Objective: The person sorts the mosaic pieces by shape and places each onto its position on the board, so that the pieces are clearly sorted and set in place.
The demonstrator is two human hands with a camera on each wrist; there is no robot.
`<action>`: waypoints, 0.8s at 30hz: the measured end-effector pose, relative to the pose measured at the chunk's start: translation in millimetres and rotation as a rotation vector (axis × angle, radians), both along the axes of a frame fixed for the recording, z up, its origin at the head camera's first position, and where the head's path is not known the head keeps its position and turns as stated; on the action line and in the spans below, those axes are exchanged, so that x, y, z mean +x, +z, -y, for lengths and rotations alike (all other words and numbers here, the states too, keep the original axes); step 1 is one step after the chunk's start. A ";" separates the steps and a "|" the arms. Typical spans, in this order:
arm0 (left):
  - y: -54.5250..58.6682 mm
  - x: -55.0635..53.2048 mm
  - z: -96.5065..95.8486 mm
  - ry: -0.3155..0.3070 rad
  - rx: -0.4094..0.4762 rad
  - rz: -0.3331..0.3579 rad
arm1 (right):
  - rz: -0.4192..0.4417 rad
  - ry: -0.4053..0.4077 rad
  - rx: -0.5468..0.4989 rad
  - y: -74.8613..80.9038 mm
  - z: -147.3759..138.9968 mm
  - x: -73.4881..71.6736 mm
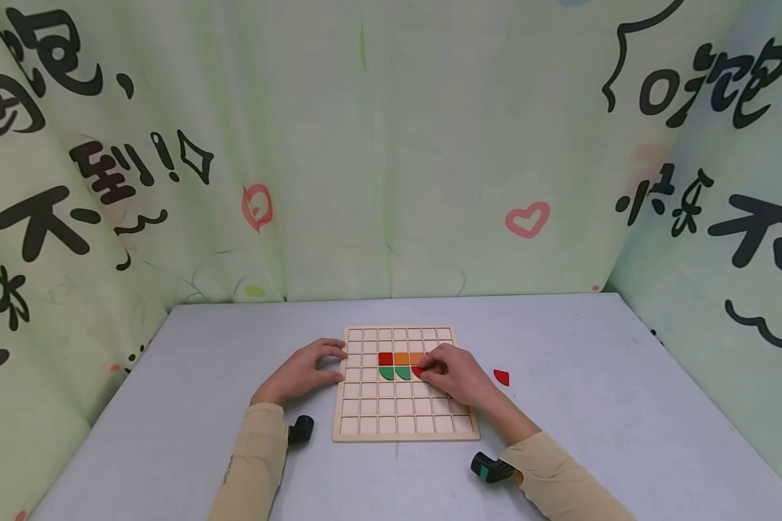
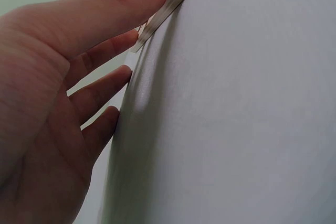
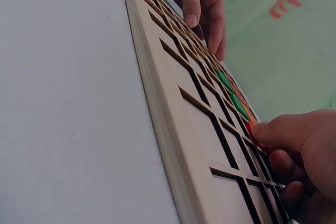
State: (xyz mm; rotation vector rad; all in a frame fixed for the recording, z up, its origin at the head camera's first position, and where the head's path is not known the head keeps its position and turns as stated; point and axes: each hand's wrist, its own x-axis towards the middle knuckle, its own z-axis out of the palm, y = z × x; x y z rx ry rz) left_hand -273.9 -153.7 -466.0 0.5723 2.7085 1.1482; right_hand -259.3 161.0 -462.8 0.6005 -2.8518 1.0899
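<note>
A wooden grid board (image 1: pixel 406 437) lies on the table. My left hand (image 1: pixel 305 370) rests at its left edge, thumb and fingers extended against the frame. With thumb and fingertips, my right hand (image 1: pixel 459 376) pinches a red quarter-circle piece (image 1: pixel 418 372) at a cell right of two green quarter-circle pieces (image 1: pixel 387 373). The thumb lies on that red piece (image 3: pixel 250 127) in the right wrist view; its underside is hidden. Above the green pieces sit a red square (image 1: pixel 385 359) and orange squares (image 1: pixel 401 359), partly covered on the right by my fingers.
Another red piece (image 1: pixel 502 378), with one curved edge, lies on the white table (image 1: pixel 560 347) right of the board. A printed curtain (image 1: pixel 391 145) hangs behind the table and along both sides. Dark wrist cameras (image 1: pixel 301 430) sit near both sleeves.
</note>
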 end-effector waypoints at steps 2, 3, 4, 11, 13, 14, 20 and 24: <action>0.0 -0.3 -0.1 0.001 0.003 0.005 | 0.007 -0.003 -0.002 0.2 -0.5 -0.1; 0.2 -0.2 -0.1 -0.001 0.004 0.005 | 0.007 -0.003 -0.003 0.4 -0.9 0.1; 0.2 -0.3 -0.2 -0.002 0.004 0.003 | 0.012 -0.005 -0.001 0.8 -1.2 0.3; -0.7 -1.0 -0.7 -0.001 0.004 0.000 | 0.015 -0.027 -0.015 4.7 -5.2 2.0; -1.3 -1.3 -0.9 0.002 0.004 0.000 | 0.022 -0.042 -0.021 5.9 -8.1 2.8; -1.6 -1.5 -1.1 0.003 0.003 0.000 | 0.019 -0.047 -0.025 6.4 -10.2 3.2; -2.0 -1.7 -1.7 0.014 -0.001 0.008 | 0.016 -0.104 -0.042 8.6 -25.3 5.5; -1.4 -0.9 -1.7 0.016 0.003 0.012 | 0.018 -0.136 -0.039 6.7 -35.1 5.7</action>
